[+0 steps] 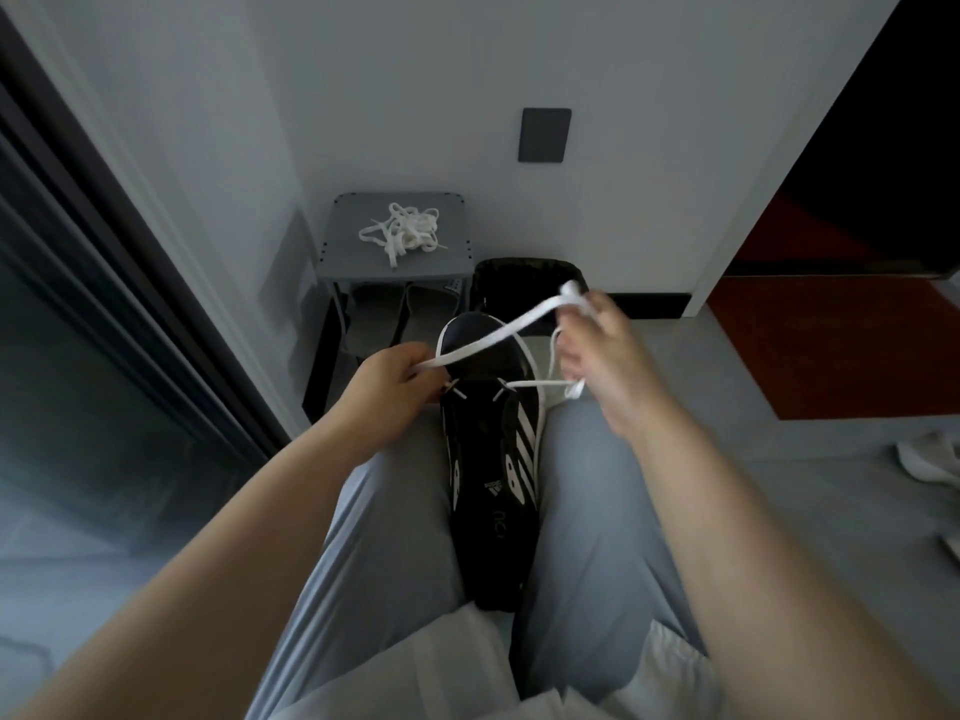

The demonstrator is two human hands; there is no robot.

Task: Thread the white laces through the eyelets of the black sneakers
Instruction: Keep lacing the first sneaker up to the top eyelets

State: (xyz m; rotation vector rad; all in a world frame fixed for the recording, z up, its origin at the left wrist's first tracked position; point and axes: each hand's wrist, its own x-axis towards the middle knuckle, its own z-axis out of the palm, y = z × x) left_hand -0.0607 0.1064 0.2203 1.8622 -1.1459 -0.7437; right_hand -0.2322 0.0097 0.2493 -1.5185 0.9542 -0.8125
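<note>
A black sneaker [491, 459] with white stripes lies wedged between my thighs, toe pointing away from me. A white lace [498, 332] passes through eyelets near the toe and stretches taut between my hands. My left hand [387, 387] pinches one end just left of the shoe. My right hand [597, 350], raised to the right of the toe, holds the other part of the lace, with loops hanging from its fingers. A second white lace [402, 232] lies bunched on a small grey shelf.
The grey shelf [332, 262] stands against the white wall with grey slippers [395, 309] beneath it. A black bin [498, 288] sits beside it, behind the shoe. A dark sliding door runs along the left. A reddish floor area lies to the right.
</note>
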